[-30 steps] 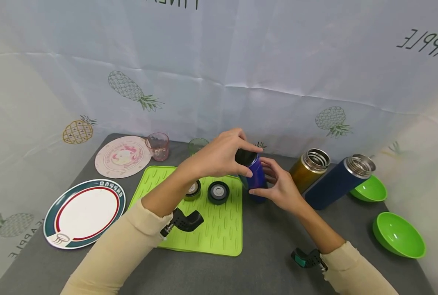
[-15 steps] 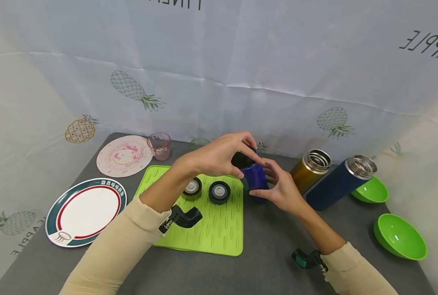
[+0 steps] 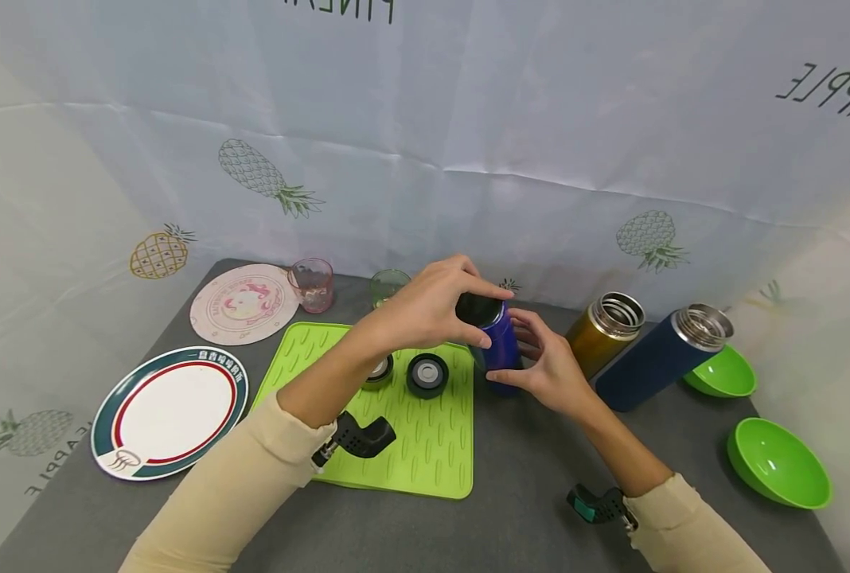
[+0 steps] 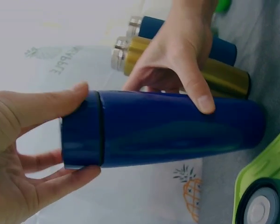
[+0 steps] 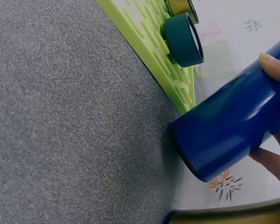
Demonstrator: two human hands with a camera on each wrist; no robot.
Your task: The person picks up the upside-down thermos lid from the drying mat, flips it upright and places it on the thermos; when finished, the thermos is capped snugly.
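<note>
Just off the right edge of the lime-green ribbed silicone mat (image 3: 425,446), toward the middle of the grey cloth-covered surface (image 3: 511,493): a glossy bright blue metal flask (image 3: 500,350), roughly upright with a slight lean. Gripped on both ends. Left hand (image 3: 432,306) reaching over from above, fingers and thumb curled round the dark blue cap (image 3: 478,309) on top. Right hand (image 3: 550,370) wrapped round the lower body, thumb across the front, probably to steady the barrel against a twist at the cap. Kept close to the mat, probably for that reason too, since two round dark loose lids (image 3: 426,375) (image 3: 378,370) lie there side by side near its far edge, and two uncapped flasks, one gold (image 3: 600,330) and one navy (image 3: 654,358), stand further right.

Seen only from the left wrist: the seam between cap (image 4: 81,130) and blue body (image 4: 177,126), cap apparently seated, with fingertips (image 4: 42,105) spread round its rim and the right thumb (image 4: 200,95) pressed flat on the barrel.

Seen only from the right wrist: the flask's base (image 5: 196,154) down at the grey cloth just beside the mat's raised edge (image 5: 177,98). Hard to tell from there whether resting or tipped slightly off.

Missing from both wrist views: the plates, cups and green bowls out toward the surface's edges.
</note>
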